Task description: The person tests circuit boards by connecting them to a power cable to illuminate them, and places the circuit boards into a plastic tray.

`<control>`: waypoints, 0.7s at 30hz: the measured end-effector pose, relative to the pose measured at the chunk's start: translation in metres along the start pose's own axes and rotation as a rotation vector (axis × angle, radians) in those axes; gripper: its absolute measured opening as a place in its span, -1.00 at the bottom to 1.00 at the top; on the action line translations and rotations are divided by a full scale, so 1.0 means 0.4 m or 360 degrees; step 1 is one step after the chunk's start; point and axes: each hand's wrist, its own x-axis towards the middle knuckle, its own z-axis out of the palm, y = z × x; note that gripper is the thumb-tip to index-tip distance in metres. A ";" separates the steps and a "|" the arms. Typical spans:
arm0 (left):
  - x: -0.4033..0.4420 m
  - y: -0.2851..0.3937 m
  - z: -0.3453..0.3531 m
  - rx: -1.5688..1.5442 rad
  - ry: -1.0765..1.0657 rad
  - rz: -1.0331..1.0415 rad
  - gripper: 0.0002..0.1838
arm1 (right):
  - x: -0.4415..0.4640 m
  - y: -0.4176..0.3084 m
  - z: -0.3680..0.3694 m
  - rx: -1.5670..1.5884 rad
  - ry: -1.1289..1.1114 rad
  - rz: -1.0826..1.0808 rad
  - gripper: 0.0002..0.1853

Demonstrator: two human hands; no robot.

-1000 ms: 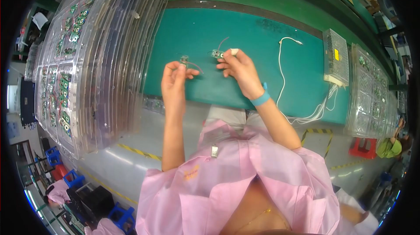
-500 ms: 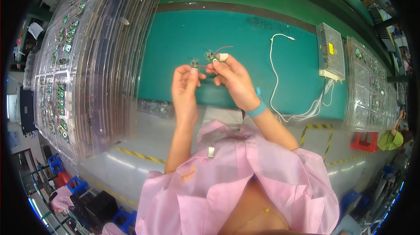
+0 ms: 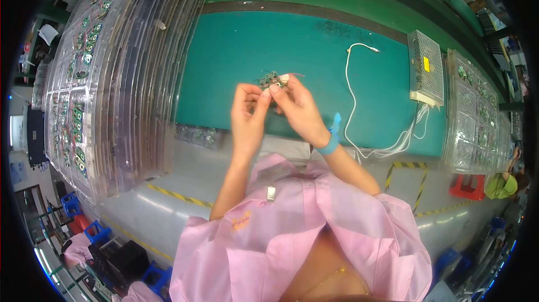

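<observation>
Over the green mat, my two hands meet with their thumbs side by side. Small green circuit boards [image 3: 272, 78] with thin red and dark wires are pinched at the fingertips, so close together that their outlines merge. My left hand [image 3: 249, 108] grips a board from the left, thumb toward me. My right hand [image 3: 296, 104] grips a board from the right, and a white cover [image 3: 284, 79] shows on one finger. A red wire sticks out beyond the right fingertips. Around my right wrist is a blue band [image 3: 329, 142].
Tall stacked clear plastic trays [image 3: 129, 77] holding circuit boards rise at the left. A white cable [image 3: 349, 85] lies on the green mat [image 3: 224, 49]. At the right stand a perforated metal power supply [image 3: 425, 66] and more trays [image 3: 471, 111]. A person in green [image 3: 501, 185] is farther right.
My left hand has moved right with its board, up against the one in my right hand. The boards were apart before and now overlap. My right hand has shifted slightly.
</observation>
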 end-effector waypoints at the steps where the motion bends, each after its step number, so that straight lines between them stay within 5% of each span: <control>1: 0.007 0.005 -0.007 0.0014 -0.0011 0.0049 -0.80 | 0.000 0.004 -0.005 -0.0200 0.0049 -0.0098 -0.83; 5: 0.028 0.037 -0.033 0.0061 -0.0039 0.0195 -0.79 | -0.002 0.008 -0.022 -0.0793 0.0191 -0.0392 -0.84; 9: 0.033 0.087 -0.052 0.0704 -0.0257 0.0463 -0.83 | -0.006 -0.028 -0.021 -0.1629 0.0171 -0.0931 -0.85; 12: 0.023 0.087 -0.062 0.0857 -0.0237 0.0520 -0.85 | -0.015 -0.036 -0.020 -0.1647 0.0035 -0.1041 -0.86; 21: -0.056 0.116 -0.090 0.1025 -0.0022 0.0484 -0.87 | -0.036 -0.055 0.005 -0.1286 -0.0309 -0.0606 -0.88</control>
